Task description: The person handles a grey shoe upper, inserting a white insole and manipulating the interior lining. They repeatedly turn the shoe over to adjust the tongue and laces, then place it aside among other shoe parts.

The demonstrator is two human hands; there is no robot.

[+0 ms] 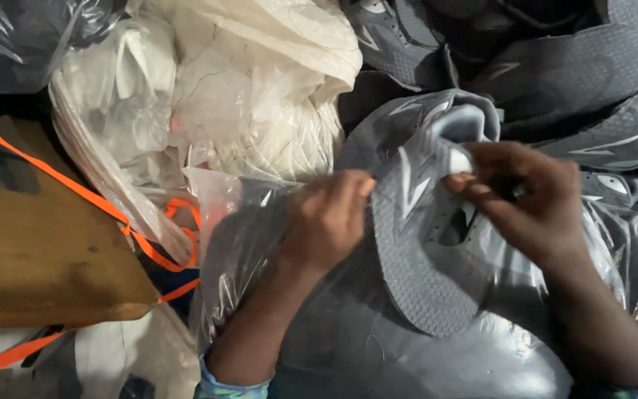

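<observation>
Your left hand (326, 222) pinches the edge of the grey shoe upper (415, 222), which lies over a clear plastic bag (245, 244). Your right hand (529, 203) grips its folded top, fingers closed.

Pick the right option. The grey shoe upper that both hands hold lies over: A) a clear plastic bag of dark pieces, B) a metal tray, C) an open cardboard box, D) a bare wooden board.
A: the grey shoe upper, gripped by the left hand and the right hand, rests on a clear plastic bag with dark pieces inside; the wooden board lies off to the side.
</observation>
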